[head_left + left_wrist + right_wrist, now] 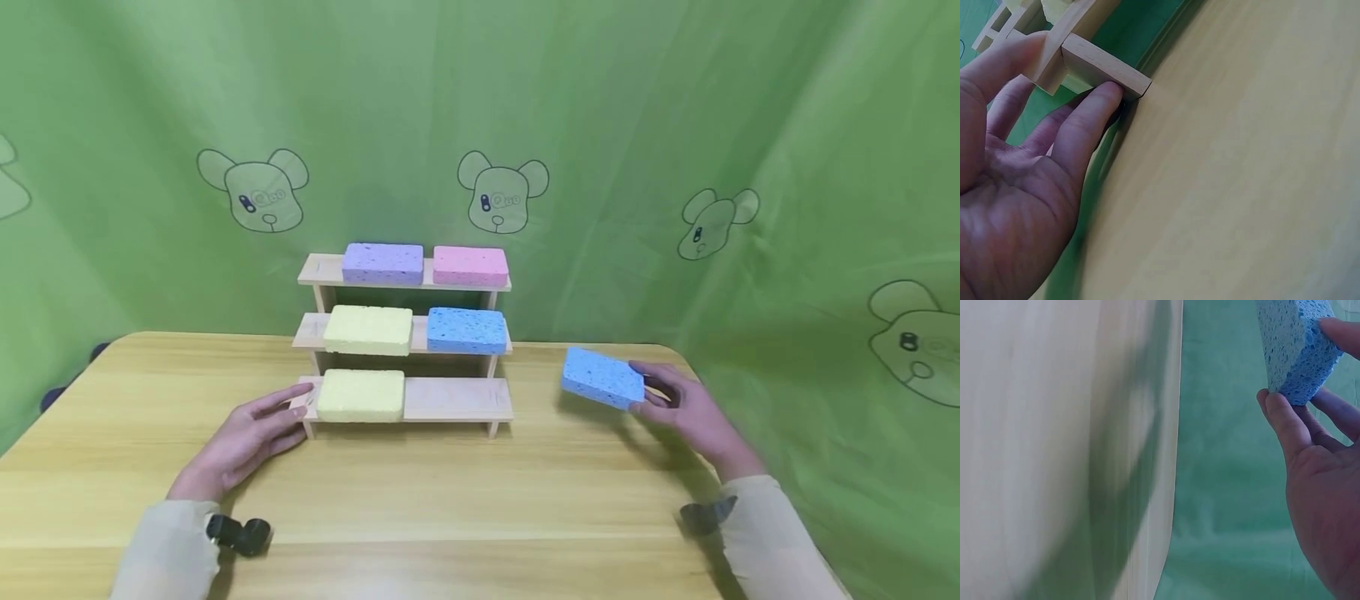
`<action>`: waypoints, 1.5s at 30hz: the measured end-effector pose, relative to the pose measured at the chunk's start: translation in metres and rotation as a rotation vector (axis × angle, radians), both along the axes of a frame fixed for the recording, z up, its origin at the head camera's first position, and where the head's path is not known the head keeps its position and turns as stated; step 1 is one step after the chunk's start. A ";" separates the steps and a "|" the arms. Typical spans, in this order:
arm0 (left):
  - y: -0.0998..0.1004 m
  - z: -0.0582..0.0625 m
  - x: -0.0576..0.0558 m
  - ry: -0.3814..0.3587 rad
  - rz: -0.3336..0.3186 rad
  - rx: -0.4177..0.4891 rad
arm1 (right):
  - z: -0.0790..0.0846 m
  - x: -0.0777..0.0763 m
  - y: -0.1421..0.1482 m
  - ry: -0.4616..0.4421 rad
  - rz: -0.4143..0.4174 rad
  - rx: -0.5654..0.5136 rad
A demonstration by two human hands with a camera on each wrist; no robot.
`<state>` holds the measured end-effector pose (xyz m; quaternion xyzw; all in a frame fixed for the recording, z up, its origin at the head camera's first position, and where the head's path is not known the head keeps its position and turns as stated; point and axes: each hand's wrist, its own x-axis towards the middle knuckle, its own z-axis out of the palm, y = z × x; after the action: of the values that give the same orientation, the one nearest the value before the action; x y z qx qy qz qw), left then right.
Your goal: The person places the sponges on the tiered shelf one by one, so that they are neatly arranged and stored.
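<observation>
A three-tier wooden rack (457, 400) stands at the back middle of the table. Its top shelf carries a purple sponge (382, 262) and a pink sponge (469, 266). On the middle shelf lie a yellow sponge (367, 330) and a blue sponge (467, 331). The bottom shelf has one yellow sponge (361, 395) at its left; its right half is bare. My left hand (251, 433) rests with straight fingers (1088, 119) against the rack's lower left end (1104, 69). My right hand (682, 408) pinches a loose blue sponge (602, 377) (1294, 344) by its right end, lifted above the table right of the rack.
The wooden table (450, 500) runs wide in front of the rack, with its right edge (1169, 456) close beside my right hand. A green cloth with bear prints (502, 196) hangs behind and to the right.
</observation>
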<state>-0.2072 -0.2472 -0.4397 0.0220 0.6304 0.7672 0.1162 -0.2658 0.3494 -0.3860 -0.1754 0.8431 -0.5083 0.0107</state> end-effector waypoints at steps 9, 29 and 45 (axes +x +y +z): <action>0.000 0.001 0.000 0.006 0.011 0.000 | -0.004 0.000 -0.019 0.068 0.060 -0.080; 0.000 0.000 0.000 0.001 0.017 0.028 | 0.000 0.007 -0.058 0.054 0.147 -0.081; 0.000 0.001 0.000 -0.015 0.024 0.021 | 0.008 0.016 -0.086 0.091 0.212 -0.079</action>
<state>-0.2068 -0.2474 -0.4387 0.0101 0.6218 0.7751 0.1116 -0.2497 0.2629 -0.3778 -0.2865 0.7988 -0.5287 0.0192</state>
